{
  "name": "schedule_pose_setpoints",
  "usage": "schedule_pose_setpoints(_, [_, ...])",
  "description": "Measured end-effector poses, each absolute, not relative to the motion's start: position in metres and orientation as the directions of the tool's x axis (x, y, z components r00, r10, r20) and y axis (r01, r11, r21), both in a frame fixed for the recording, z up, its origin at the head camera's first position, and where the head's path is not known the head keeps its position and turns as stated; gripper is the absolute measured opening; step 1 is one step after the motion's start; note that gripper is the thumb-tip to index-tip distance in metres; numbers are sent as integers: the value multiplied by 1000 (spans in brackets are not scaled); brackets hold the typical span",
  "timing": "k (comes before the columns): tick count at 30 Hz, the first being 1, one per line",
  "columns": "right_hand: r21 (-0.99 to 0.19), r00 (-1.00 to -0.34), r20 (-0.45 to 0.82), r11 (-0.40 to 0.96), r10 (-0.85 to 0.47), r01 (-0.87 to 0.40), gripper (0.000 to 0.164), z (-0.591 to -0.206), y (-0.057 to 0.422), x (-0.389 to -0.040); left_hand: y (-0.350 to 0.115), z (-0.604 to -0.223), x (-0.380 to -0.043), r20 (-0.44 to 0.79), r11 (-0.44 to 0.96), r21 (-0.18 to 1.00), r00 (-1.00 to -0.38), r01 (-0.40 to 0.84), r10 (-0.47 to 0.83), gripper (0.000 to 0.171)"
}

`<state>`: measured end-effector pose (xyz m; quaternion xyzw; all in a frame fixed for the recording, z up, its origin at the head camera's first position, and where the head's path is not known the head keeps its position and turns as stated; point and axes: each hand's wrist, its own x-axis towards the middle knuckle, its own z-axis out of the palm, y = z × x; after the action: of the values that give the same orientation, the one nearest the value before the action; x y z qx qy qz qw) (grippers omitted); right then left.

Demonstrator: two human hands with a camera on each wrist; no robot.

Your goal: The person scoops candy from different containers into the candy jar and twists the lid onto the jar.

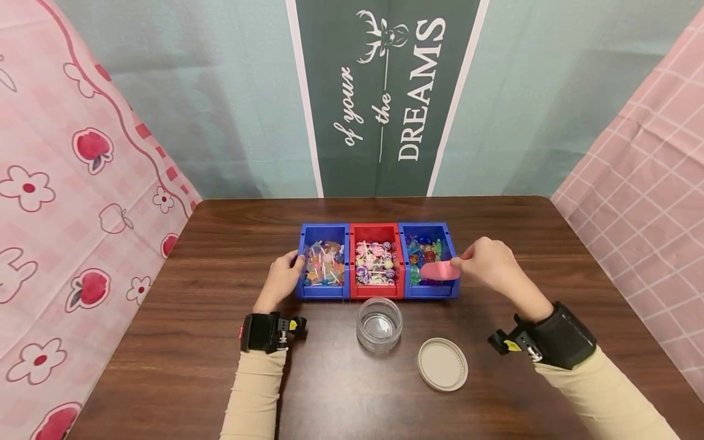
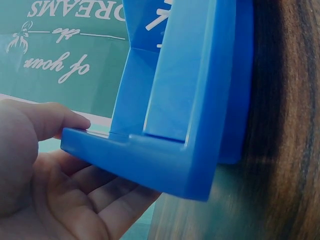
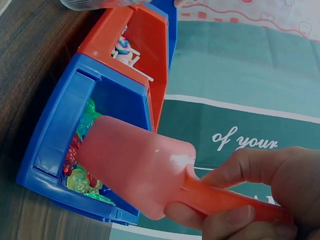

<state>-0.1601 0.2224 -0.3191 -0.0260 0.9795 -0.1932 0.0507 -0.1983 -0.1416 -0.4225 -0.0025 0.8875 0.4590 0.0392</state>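
Note:
My right hand (image 1: 486, 263) grips the orange-red handle of a pink scoop (image 3: 135, 160). The scoop's blade reaches over the right blue bin (image 1: 456, 287), above shiny clear pieces in green, red, yellow and blue (image 1: 426, 249). With its thumb over the rim and fingers along the outside, my left hand (image 1: 283, 278) holds the side wall of the left blue bin (image 2: 150, 160). That bin contains lollipops (image 1: 326, 260) with white sticks. Between the two stands a red bin (image 1: 374, 232) with swirled, round-headed lollipops (image 1: 376, 263).
A clear glass jar (image 1: 379, 327) stands uncovered in front of the red bin. To its right, a round cream lid (image 1: 442, 365) lies on the dark wooden table (image 1: 341, 391). Behind the table hangs a green cloth (image 1: 247, 122), with pink cloths at both sides.

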Motion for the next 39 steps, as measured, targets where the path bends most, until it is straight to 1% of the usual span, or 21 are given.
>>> schedule_pose_setpoints(5, [-344,-989,-126,938,-82,-34,41,-316,223,-167,-142,-422,-198,-76,572,819,-997,-45,30,45])
schedule_pose_setpoints(8, [-326,-982,-166,945,-95,-36,41,-314,222,-173,-142,-423,-198,-83,571,820,-996,-48,34,45])
schedule_pose_setpoints(14, [-271,-968,-234,962,-95,-29,48,-312,219,-187,-142,-423,-197,-81,569,821,-996,-47,34,45])
schedule_pose_setpoints(17, [-243,-958,-274,970,-86,-17,46,-312,218,-192,-141,-423,-197,-79,567,823,-996,-44,37,45])
schedule_pose_setpoints(22, [-212,-946,-318,977,-63,6,38,-311,215,-198,-141,-423,-197,-77,563,825,-996,-42,40,44])
schedule_pose_setpoints(29, [-165,-945,-325,986,-45,9,45,-311,206,-201,-142,-425,-196,-85,567,822,-996,-50,35,45])
schedule_pose_setpoints(39, [-112,-935,-352,994,-35,4,44,-316,194,-204,-142,-423,-198,-45,592,806,-999,-25,18,42])
